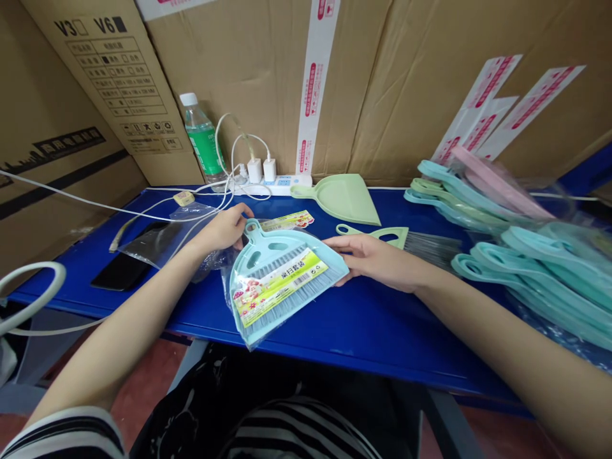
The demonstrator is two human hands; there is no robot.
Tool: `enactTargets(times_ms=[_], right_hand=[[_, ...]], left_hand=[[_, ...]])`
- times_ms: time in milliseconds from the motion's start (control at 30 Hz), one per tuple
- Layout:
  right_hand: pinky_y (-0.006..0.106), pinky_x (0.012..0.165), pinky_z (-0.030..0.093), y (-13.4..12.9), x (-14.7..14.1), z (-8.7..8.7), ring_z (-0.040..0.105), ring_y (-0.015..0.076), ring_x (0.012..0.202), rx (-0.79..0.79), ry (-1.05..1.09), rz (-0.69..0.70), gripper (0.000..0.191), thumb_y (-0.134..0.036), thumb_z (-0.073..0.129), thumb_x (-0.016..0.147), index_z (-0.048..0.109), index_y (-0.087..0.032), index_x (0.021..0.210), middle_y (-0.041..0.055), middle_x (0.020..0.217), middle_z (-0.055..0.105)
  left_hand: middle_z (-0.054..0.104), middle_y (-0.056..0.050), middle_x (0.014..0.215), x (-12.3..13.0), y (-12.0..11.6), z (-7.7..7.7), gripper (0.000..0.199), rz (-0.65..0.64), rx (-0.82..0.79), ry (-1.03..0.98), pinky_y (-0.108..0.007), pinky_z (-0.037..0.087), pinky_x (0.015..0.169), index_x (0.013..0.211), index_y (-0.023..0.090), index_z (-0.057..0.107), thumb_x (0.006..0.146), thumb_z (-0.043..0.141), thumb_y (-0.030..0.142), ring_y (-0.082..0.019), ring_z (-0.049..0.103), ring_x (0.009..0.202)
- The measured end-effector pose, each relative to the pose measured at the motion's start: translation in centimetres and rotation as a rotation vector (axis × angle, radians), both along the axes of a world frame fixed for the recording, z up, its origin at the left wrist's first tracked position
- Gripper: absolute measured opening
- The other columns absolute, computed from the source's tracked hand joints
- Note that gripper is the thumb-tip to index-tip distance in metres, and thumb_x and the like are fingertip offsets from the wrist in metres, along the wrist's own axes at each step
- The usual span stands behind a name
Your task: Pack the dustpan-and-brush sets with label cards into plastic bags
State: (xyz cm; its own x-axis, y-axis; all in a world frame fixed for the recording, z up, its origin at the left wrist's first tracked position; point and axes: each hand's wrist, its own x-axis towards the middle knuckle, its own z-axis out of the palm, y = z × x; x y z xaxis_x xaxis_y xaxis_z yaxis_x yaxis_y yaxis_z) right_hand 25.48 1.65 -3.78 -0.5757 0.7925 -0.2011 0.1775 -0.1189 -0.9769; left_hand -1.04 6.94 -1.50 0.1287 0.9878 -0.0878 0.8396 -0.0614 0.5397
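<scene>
A light blue dustpan and brush set (299,242) in clear wrap is tilted above the near edge of the blue table, its grey bristles partly behind a yellow-green printed label (282,287). My left hand (227,227) is closed at the handle end, fingertips partly hidden. At the pan's right edge, my right hand (375,258) grips it with the thumb on top and fingers below. Beyond my right hand lie a loose light green dustpan (347,199) and a green hand brush (398,236) with grey bristles. Another printed label (289,220) lies behind the blue set.
Several wrapped dustpan sets (540,268) are piled at the right. A power strip (287,185) with chargers and white cables, and a green-labelled bottle (203,140), stand along the cardboard boxes (248,64). A black phone (122,261) and clear plastic (162,239) lie left.
</scene>
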Motion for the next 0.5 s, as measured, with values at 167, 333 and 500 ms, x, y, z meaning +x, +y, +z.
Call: enactTargets(times_ms=[167, 333, 500], right_hand=[[0.03, 0.08, 0.061, 0.0, 0.0, -0.6, 0.068, 0.0161, 0.096, -0.065, 0.085, -0.196, 0.035, -0.011, 0.056, 0.088, 0.064, -0.022, 0.12, 0.0053, 0.101, 0.071], [0.031, 0.079, 0.062, 0.2, 0.0, -1.2, 0.07, 0.0152, 0.091, -0.21, 0.185, -0.204, 0.037, -0.014, 0.053, 0.091, 0.057, -0.02, 0.128, 0.0061, 0.102, 0.072], [0.024, 0.075, 0.059, -0.1, -0.3, -0.7, 0.069, 0.0114, 0.08, -0.213, 0.163, -0.087, 0.046, -0.007, 0.058, 0.087, 0.057, -0.019, 0.131, 0.0032, 0.091, 0.074]], left_hand=[[0.048, 0.008, 0.041, -0.3, 0.1, -0.3, 0.028, -0.044, -0.012, 0.006, -0.02, 0.042, 0.051, 0.098, 0.017, 0.057, 0.084, 0.036, 0.007, -0.011, 0.051, 0.036], [0.05, 0.007, 0.047, 0.1, -0.1, -0.5, 0.028, 0.024, -0.04, -0.059, -0.021, 0.043, 0.05, 0.098, 0.016, 0.057, 0.082, 0.036, 0.006, -0.011, 0.049, 0.038], [0.052, 0.005, 0.053, 0.1, 0.1, -0.4, 0.028, 0.061, -0.026, -0.042, -0.023, 0.044, 0.052, 0.096, 0.016, 0.059, 0.081, 0.038, 0.005, -0.013, 0.052, 0.044]])
